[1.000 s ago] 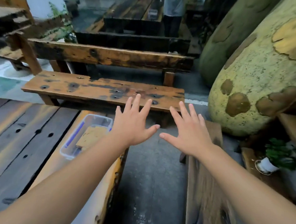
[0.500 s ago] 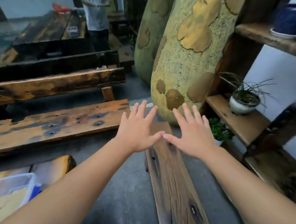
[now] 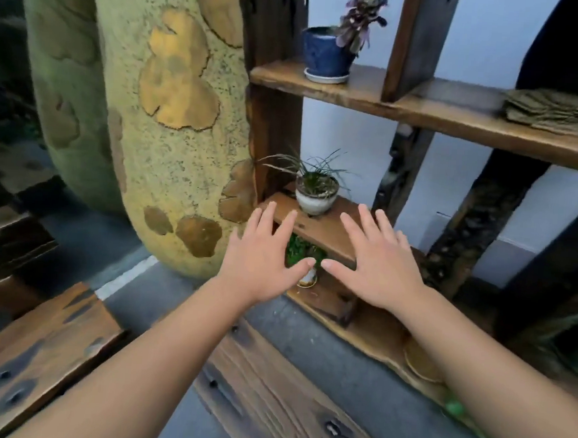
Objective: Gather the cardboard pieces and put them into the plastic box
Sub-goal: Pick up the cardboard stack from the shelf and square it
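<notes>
A stack of brown cardboard pieces (image 3: 555, 112) lies on the upper wooden shelf (image 3: 459, 118) at the far right. My left hand (image 3: 264, 258) and my right hand (image 3: 377, 262) are stretched out side by side, palms down, fingers spread, holding nothing. They hover in front of the lower shelf, well below and left of the cardboard stack. The plastic box is out of view.
A blue pot with a purple plant (image 3: 326, 55) stands on the upper shelf, a white pot with grass (image 3: 316, 195) on the lower one. A big yellow-green gourd sculpture (image 3: 158, 114) fills the left. Wooden benches (image 3: 268, 402) lie below my arms. A round yellowish disc (image 3: 421, 361) rests on the bottom ledge.
The view has swung right and up, from the benches and the plastic box to the wooden shelf. The box has left the frame; the cardboard stack has come into sight. Both hands stay open.
</notes>
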